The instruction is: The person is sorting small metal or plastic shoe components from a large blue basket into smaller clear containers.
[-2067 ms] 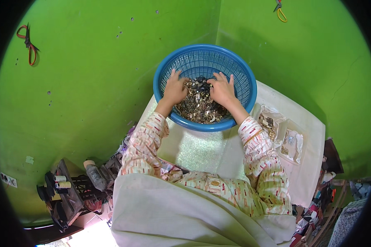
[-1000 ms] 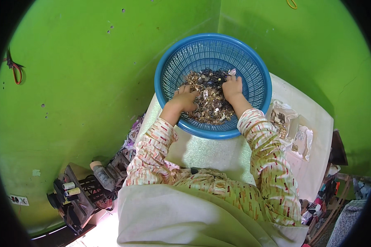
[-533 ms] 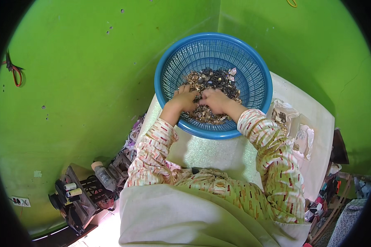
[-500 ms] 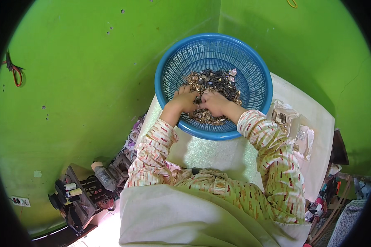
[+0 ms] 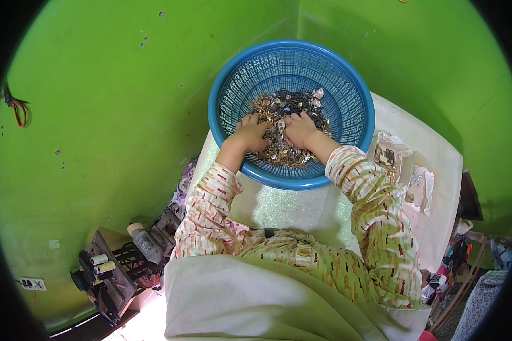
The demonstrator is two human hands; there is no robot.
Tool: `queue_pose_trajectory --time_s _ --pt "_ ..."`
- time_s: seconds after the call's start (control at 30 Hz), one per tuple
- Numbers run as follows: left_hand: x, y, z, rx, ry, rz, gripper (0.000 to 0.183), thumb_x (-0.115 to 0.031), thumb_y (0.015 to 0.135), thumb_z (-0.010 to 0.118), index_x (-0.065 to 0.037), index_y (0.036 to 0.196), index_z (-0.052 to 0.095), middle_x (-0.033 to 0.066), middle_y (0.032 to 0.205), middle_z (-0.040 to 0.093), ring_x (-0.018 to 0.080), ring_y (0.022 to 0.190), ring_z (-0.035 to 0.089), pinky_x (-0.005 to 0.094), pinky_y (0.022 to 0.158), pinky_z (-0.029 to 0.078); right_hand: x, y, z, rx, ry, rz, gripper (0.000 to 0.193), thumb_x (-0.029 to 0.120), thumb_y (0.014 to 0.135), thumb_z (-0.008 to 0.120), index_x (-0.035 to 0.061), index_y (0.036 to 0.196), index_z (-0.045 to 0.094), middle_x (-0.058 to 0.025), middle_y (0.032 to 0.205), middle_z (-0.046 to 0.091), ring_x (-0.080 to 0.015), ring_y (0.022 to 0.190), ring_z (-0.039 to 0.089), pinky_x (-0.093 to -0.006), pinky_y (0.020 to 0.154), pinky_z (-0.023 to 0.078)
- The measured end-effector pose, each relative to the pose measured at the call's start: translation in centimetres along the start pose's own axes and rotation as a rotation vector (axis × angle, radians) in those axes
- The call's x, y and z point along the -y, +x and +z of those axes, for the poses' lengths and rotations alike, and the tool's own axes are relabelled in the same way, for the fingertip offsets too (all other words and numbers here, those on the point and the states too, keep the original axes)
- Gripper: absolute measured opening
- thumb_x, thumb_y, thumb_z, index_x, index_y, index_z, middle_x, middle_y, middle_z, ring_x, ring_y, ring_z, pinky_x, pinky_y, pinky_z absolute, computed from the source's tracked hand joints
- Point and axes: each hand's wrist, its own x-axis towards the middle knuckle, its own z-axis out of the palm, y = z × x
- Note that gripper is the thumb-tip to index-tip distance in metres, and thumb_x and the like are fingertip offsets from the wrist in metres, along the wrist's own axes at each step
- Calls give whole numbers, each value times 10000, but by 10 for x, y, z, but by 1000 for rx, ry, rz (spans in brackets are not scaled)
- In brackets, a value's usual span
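A blue plastic basket (image 5: 222, 68) with mesh sides stands on a pale tabletop. In its bottom lies a heap of small gold, black and silvery pieces (image 5: 293, 105), like beads, chains and trinkets; single pieces are too small to name. My left hand (image 5: 250, 135) rests on the heap's left side, fingers spread, tips among the pieces. To its right, my right hand (image 5: 302, 131) reaches into the heap with its fingers apart and bent downward. A strip of pieces shows between the two hands. Both fingertips are partly hidden, and neither hand visibly lifts anything.
Right of the basket, two clear packets (image 5: 420, 187) of small pieces lie on the pale tabletop (image 5: 444, 148). Green walls (image 5: 125, 113) meet behind the basket. At the lower left stand a dark wooden rack (image 5: 111, 273) with thread spools and a bottle (image 5: 145, 244).
My hands have moved apart, the right one a little up and to the right, baring more pieces between them. The view has shifted slightly.
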Motion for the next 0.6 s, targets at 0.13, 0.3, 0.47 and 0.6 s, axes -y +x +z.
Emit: queue_pose_trajectory --time_s 0.13,0.3,0.47,0.6 --pt "-2 0 0 11 6 -13 540 -333 705 606 -204 1205 446 176 1354 213 343 1270 131 442 1017 147 -2 -1 -1 -39 -21 39 172 250 686 595 153 813 657 -18 1034 516 -189 1002 426 -354 833 318" --pt "0 2 2 15 3 -17 534 -336 704 608 -212 1200 452 174 1351 216 348 1269 129 457 1016 139 2 -5 -23 127 -81 81 301 182 760 509 121 1046 581 -18 1111 513 -185 1065 411 -381 904 268" --pt "1 3 1 1 0 -8 528 -333 701 615 -214 1192 460 173 1350 217 355 1266 128 463 1015 137 -12 -4 -22 127 -137 187 261 185 774 496 139 1001 618 -22 1110 522 -188 1066 416 -385 901 259" --pt "3 4 3 9 -4 -5 528 -335 700 614 -216 1191 460 173 1350 217 356 1267 127 465 1014 137 -12 -2 -15 55 -42 129 219 194 693 591 166 907 630 -25 1057 517 -199 1051 419 -362 869 299"
